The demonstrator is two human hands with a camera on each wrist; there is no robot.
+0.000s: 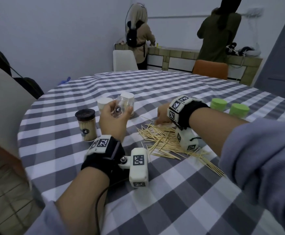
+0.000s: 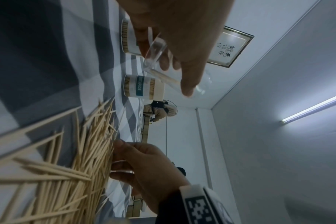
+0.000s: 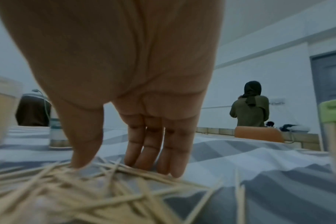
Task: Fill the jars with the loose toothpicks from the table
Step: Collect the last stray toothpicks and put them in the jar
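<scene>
1. I see the round table point(image 1: 180, 192) under a grey-and-white checked cloth filling most of my head view; two people stand at a counter far off at 12 to 1 o'clock, with a white chair point(image 1: 124, 60) and an orange chair point(image 1: 210, 69) between them and the table.
2. The loose toothpicks point(image 1: 163, 141) lie in a scattered heap at about 2 o'clock from my left wrist, some strays trailing toward 4 o'clock.
3. My right hand point(image 1: 163, 114) reaches down onto the far edge of that heap, fingers straight and thumb apart, tips touching the sticks; I cannot tell whether any are gripped.
4. My left hand point(image 1: 114, 119) holds a clear jar point(image 1: 123, 106) tilted above the cloth at 11 o'clock of the heap, fingers curled round it; the left wrist view shows a few toothpicks inside.
5. A full dark-lidded jar point(image 1: 85, 126) stands at 9 o'clock of that hand.
6. Two white-lidded jars point(image 1: 104, 103) stand behind the held jar, partly hidden by it.
7. Two green-lidded jars point(image 1: 229, 107) stand at 1 o'clock of the right wrist.
</scene>
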